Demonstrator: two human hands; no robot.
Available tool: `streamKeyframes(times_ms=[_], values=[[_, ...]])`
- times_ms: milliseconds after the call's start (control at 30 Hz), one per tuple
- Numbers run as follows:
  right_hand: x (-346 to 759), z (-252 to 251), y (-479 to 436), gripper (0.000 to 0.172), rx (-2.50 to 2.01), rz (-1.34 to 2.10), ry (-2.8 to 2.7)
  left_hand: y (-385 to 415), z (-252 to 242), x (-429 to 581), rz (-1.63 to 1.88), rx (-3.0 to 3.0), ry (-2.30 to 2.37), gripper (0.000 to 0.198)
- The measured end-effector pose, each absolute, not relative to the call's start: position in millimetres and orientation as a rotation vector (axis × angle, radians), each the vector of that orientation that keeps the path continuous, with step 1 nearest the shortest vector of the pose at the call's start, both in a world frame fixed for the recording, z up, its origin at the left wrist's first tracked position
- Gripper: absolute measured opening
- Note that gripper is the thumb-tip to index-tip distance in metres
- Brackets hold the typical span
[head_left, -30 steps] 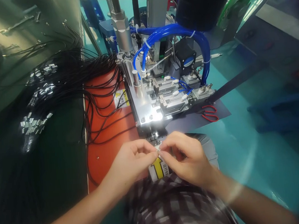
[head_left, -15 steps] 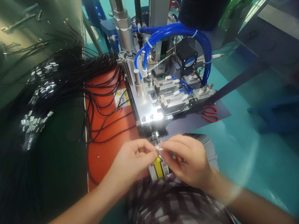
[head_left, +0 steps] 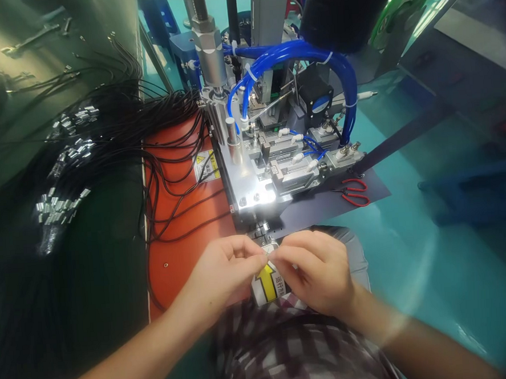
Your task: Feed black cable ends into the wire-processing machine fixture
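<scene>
Little has shifted since a second ago: both hands stay at the front edge of the machine, and the right fingers have curled a touch closer over the piece they share.

At far left, a dark green surface carries a big sheaf of thin black cables, too many to count, with three loose clusters of shiny metal clips among them. Next comes the orange worktop, crossed by several cable strands. One warning sticker lies on it, with a yellow triangle; its print is too small to read.

The left hand and right hand meet fingertip to fingertip, each pinching the small silvery piece between thumb and forefinger, just in front of the machine's lower edge and above a white label. That label bears one yellow arrow pointing upward and a column of characters, partly covered by the right hand and not legible. A checked shirt fills the bottom of the view.

Behind the hands stands one metal machine with a brightly lit base plate, thick blue hoses looping over it and a small black fan. To its right, one pair of red-handled scissors lies on a dark sheet. Beyond that is a teal floor, and one green reel shows at the upper right.
</scene>
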State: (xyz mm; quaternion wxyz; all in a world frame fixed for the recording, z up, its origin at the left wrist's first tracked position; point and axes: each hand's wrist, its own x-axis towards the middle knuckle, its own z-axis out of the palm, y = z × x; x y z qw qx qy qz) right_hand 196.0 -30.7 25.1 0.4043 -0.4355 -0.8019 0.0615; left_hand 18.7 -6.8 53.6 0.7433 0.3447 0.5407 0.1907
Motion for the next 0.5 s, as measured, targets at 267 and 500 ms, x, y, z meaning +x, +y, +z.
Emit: streamKeyframes(times_ms=[267,500], values=[[192.2,37.1,-34.2,0.012,-1.341,0.935,-1.75,-4.4,57.0,20.0,0.408,0.713,1.176,0.024],[190.7,39.9,-31.6,0.011,-1.457,1.258,-1.576,-7.0,57.0,18.9,0.444,0.796,1.193,0.023]])
